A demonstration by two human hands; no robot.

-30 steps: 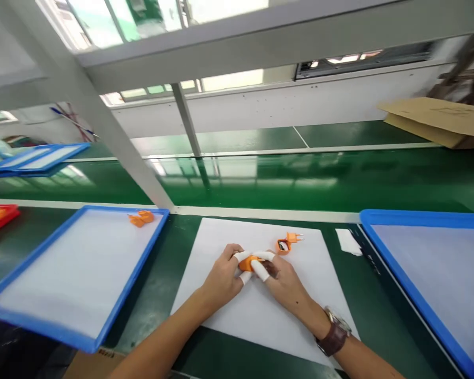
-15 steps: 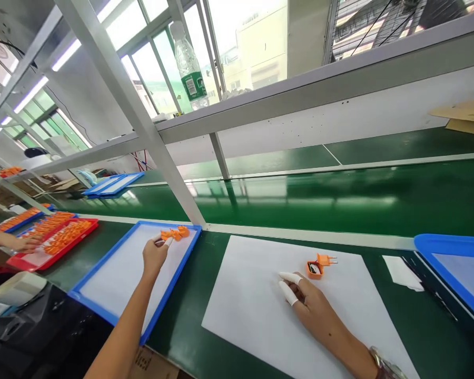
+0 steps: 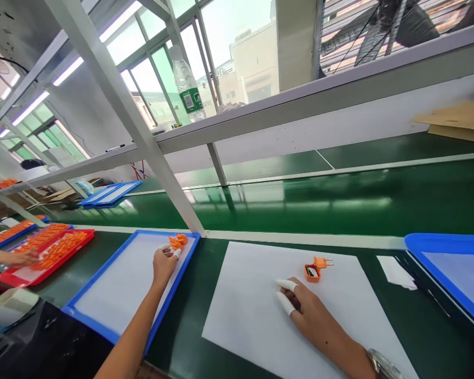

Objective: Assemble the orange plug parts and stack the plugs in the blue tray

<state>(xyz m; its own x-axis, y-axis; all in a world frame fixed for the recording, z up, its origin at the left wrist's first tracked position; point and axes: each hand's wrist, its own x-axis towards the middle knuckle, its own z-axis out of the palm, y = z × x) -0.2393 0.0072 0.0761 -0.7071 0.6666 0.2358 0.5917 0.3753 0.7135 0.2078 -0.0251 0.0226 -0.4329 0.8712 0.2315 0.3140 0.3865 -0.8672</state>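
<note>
L hand (image 3: 165, 266) is at the orange pieces (image 3: 177, 241), fingertips right up against them; can't tell if it's pinching one or just touching. Pieces sit bunched at the far R corner of the blue-rimmed tray (image 3: 122, 284), prob. so they're in easy reach of L. Bare tray floor lies under & L of that grip.

R hand (image 3: 306, 305) has thumb & index parted, nothing seen btwn them; it's low over the white sheet (image 3: 253, 305), prob. parked there while L reaches. Just beyond R's knuckles: open orange housing (image 3: 312, 272), opening up so the insides show, w/ two-pin plug part (image 3: 322, 262) at its far side. Sheet prob. keeps parts clean & easy to spot. White finger cots (image 3: 286, 285) on R's thumb & index, prob. vs. smudges. Well L of L hand: co-worker's hand (image 3: 21, 258) at red tray (image 3: 69, 256).
</note>
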